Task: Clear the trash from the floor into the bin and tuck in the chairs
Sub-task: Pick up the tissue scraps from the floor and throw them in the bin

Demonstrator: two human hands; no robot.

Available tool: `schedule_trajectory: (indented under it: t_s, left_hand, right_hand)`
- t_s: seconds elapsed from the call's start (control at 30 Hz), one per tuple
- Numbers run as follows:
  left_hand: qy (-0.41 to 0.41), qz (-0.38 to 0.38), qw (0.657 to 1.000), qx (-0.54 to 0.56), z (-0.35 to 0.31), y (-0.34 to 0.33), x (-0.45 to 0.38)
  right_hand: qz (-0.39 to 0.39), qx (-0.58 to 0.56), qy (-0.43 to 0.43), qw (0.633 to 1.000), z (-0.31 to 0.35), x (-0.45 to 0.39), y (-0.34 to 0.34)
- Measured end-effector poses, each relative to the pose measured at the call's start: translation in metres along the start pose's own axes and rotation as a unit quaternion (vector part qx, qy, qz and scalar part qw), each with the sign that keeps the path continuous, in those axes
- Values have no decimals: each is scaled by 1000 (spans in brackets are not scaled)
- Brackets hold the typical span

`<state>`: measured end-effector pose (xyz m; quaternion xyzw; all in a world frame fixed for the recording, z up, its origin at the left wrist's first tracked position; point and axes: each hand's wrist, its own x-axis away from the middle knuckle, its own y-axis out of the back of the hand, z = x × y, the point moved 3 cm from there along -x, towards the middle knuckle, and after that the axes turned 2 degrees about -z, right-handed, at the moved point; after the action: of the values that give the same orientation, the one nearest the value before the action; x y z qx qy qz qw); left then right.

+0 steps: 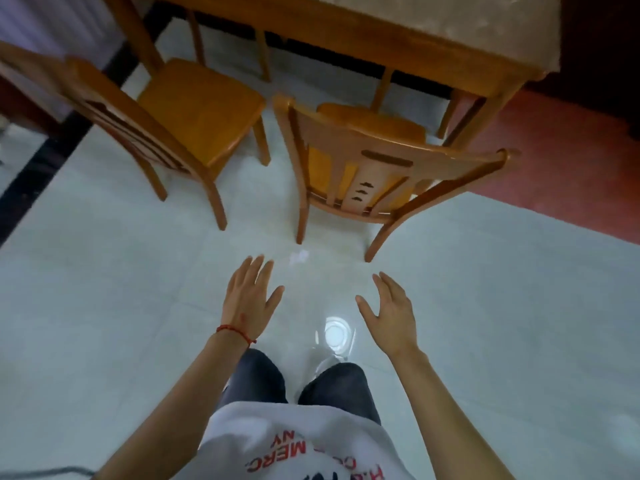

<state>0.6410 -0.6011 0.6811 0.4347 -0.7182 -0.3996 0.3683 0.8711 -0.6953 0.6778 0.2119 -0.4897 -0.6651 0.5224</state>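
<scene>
At the upper left of the frame a wooden chair (pixel 173 116) stands on the pale tiled floor (pixel 104 289), its seat turned toward the counter (pixel 381 32) and its backrest toward the left edge; it is pulled out, with only the front of the seat near the counter's leg. A dark stripe (pixel 38 168) in the floor runs diagonally behind it.

Lower, at centre left, the left hand (pixel 251 296) hangs over the floor with fingers straight and spread, palm down, holding nothing; a red string (pixel 235 332) circles its wrist. Just above and right of its fingertips lies a small white scrap of trash (pixel 299 256) on the tiles, blurred, touching neither hand. It sits between the two hands' line of reach and the rear legs of the second chair (pixel 381 168).

That chair fills the middle of the frame, backrest toward the viewer, its seat partly under the counter's edge at the upper right. The counter has a wooden frame and a pale mottled top.

The right hand (pixel 389 313), at centre right, is likewise slack and empty, fingers extended, thumb out. It lies below the chair's nearest leg, apart from it.

Red flooring (pixel 571 161) shows at far right. Dark trousers (pixel 332 386) and a white printed shirt (pixel 294 441) fill the bottom centre.
</scene>
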Motion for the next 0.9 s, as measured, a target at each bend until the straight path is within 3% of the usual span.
schedule_trajectory:
  t_s: [0.2, 0.43, 0.7, 0.9]
  left_hand:
    - [94, -29, 995, 26, 43, 8, 23]
    - [148, -35, 988, 40, 95, 4, 34]
    - [199, -49, 977, 52, 131, -21, 24]
    - [248, -73, 964, 66, 151, -79, 0]
  right_hand:
    - [67, 25, 81, 994, 48, -26, -34]
    - [88, 39, 115, 989, 85, -44, -70]
    - [100, 35, 118, 987, 81, -75, -109]
    - [121, 21, 127, 984, 53, -122, -162]
